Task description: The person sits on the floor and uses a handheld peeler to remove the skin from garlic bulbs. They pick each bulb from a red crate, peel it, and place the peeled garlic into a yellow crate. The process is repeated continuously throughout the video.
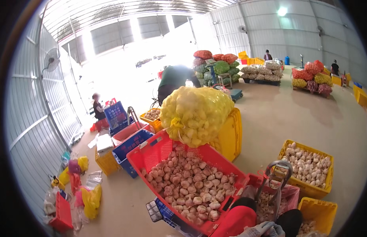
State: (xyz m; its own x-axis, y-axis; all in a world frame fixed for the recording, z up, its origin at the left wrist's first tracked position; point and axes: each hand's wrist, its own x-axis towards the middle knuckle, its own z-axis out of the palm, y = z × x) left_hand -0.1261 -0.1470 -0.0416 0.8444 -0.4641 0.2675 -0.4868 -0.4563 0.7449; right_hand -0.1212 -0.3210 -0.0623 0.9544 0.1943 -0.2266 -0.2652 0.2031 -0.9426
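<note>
At the bottom edge, my left hand (pixel 254 230), in a pale glove, lies low beside my red-clad lap. Bluish-grey glove fabric touching it seems to be my right hand (pixel 275 230); both are cut off by the frame, and any held item is hidden. A two-legged metal tool with a curved grey top (pixel 283 166) stands upright between my knees, over a red crate lined with pink plastic (pixel 291 192) holding garlic and loose skins. Ahead, a tilted red plastic crate (pixel 234 169) holds many garlic bulbs (pixel 189 180). A full yellow mesh sack of garlic (pixel 198 112) rests at its far edge.
Yellow crates (pixel 311 192) with garlic stand right. Blue crates (pixel 133 145) and a yellow crate (pixel 106 161) stand left, near scattered mesh bags (pixel 91 201). A person in green (pixel 174 77) bends behind the sack. Other people and pallets of filled sacks (pixel 262 72) are farther back.
</note>
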